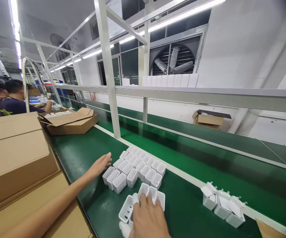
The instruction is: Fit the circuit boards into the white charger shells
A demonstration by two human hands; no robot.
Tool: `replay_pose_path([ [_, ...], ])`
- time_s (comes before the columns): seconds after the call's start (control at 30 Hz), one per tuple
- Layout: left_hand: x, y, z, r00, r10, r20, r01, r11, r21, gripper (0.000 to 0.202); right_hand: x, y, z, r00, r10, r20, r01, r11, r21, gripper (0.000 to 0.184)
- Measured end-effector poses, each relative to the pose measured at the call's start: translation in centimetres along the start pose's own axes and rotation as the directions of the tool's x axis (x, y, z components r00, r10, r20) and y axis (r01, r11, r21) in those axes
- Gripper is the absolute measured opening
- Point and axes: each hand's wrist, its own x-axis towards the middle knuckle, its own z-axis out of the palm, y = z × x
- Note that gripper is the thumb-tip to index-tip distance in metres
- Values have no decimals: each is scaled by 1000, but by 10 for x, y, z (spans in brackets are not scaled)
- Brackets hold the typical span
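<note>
Cups (132, 177), roughly two dozen, cluster beside outstretched left hand (100, 166); right hand (149, 216), its grip hidden, touches others.

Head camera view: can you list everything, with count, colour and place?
Grouped tubs: about two dozen, white, centre
Nearer tubs: several, white, bottom centre
Tubs with parts inside: three, white, lower right
Bench: one, green, under the tubs
Frame: one, white, above the bench
Open carton: one, brown, bench's far end
Large cartons: several, brown, left
Small carton: one, brown, right, behind frame
Large fan: one, grey, upper right
Lights: several, white, overhead
Co-workers: at least two, one in dark blue, far left
Left hand: one, bare, beside grouped tubs
Right hand: one, bare, on nearer tubs
</note>
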Motion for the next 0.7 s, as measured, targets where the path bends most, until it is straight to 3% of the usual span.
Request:
replay_pose_path([
  [0.13, 8, -20, 4, 988, -54, 143, 77, 984, -160, 94, 60, -31, 16, 962, 232, 144, -224, 972, -66, 43],
  [0.27, 8, -21, 9, 978, -34, 205, 75, 978, -196, 92, 86, -36, 16, 947, 291, 136, -278, 955, -107, 37],
  [0.37, 4, -23, 10, 978, -22, 206, 55, 986, -155, 86, 89, -35, 10, 948, 292, 126, -278, 953, -119, 42],
  [0.47, 1, -26, 10, 982, -11, 190, 32, 994, -106, 86, 66, -19, -10, 989, 148, 24, -145, 984, -109, 49],
  [0.57, 2, -21, 12, 989, 29, 145, -21, 998, -59, 90, 18, 14, -45, 993, 4, -117, -14, 996, -84, 39],
  [0.63, 3, -6, 12, 990, 129, 61, -129, 992, -5, 90, -24, 38, -72, 980, -4, -199, -9, 998, -66, 33],
  [0.7, 4, 19, 15, 950, 311, -27, -306, 946, 110, 81, -68, 54, -99, 964, 31, -264, -43, 998, -39, 39],
])
